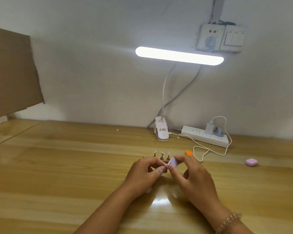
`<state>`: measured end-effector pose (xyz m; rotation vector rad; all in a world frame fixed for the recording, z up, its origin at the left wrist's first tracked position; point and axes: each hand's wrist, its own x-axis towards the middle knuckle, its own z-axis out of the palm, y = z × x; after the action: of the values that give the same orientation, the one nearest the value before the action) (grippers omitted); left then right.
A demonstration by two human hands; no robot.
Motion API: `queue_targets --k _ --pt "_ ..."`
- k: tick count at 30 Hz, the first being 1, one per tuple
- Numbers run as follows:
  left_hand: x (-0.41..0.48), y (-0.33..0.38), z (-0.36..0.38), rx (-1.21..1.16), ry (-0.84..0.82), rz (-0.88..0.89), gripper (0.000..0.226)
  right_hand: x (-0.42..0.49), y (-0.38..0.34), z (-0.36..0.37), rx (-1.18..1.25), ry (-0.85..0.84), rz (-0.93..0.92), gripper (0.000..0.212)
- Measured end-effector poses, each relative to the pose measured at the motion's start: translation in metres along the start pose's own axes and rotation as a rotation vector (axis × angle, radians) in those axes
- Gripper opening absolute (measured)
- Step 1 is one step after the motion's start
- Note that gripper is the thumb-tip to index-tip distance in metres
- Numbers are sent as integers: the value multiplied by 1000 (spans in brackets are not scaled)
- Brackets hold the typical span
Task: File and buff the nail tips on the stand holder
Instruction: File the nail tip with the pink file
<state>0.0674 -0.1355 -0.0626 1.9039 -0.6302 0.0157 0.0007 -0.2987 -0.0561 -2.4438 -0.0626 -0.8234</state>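
Both hands are raised just above the wooden table [57,166], near centre, close together.

- Left hand [145,174]: fingers are curled, and a small piece [163,168] is pinched between thumb and forefinger. It is too small for its identity to be told.
- Right hand [194,178]: a lilac buffer block [172,162] is pinched between thumb and fingers. The block is tilted, and its lower end is held against the left fingertips. A beaded bracelet [229,222] is worn on the right wrist.
- Stand holder [161,157]: it is set on the table just behind the hands and partly hidden by them. Three upright pegs are seen clearly, each topped with a pale nail tip [162,153]. A further peg is seen at the left end, blurred.
- Orange nail file [189,152]: it is laid on the table behind the right hand, to the right of the stand holder. Only one end is visible.
- Pink square pad [251,162]: it is placed well to the right, apart from everything else.

Background:
- A clip lamp is clamped by its white base [161,130] at the table's far edge. Its lit bar head [179,56] is held up on a gooseneck.
- A white power strip [205,136] is laid beside the base, with a white charger [210,128] and a grey plug inserted.
- A white cable [210,150] is looped from the charger across the table towards the file.
- A wall socket [210,38] and a switch [233,38] are mounted on the wall above the lamp.
- A cardboard sheet [12,73] is propped at the far left.
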Motion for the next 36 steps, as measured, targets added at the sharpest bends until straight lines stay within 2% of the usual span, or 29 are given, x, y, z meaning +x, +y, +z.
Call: queue_targets --k 3,8,12,16,20,24,29,33,36 --pt "1 -1 0 -25 9 -9 22 -4 -8 1 46 -71 -86 38" --pt "0 -1 0 -28 8 -9 16 1 0 0 2 -11 4 32" --pt "1 -1 -1 -44 24 -24 18 -6 -11 1 19 -69 -111 36" --pt "0 -1 1 -44 17 -16 7 1 0 0 6 20 17 29" --pt "0 -2 -1 -37 3 -29 18 -6 -9 0 33 -80 -103 36" --pt "0 -2 0 3 0 -8 9 1 0 0 16 -31 4 30" --pt "0 -3 -1 29 -18 -14 22 -6 -10 0 69 -113 -100 34" --pt "0 -2 1 15 -1 7 21 1 -1 1 61 -44 -12 31" --pt "1 -3 0 -2 6 -4 25 -4 -6 0 63 -70 -70 31"
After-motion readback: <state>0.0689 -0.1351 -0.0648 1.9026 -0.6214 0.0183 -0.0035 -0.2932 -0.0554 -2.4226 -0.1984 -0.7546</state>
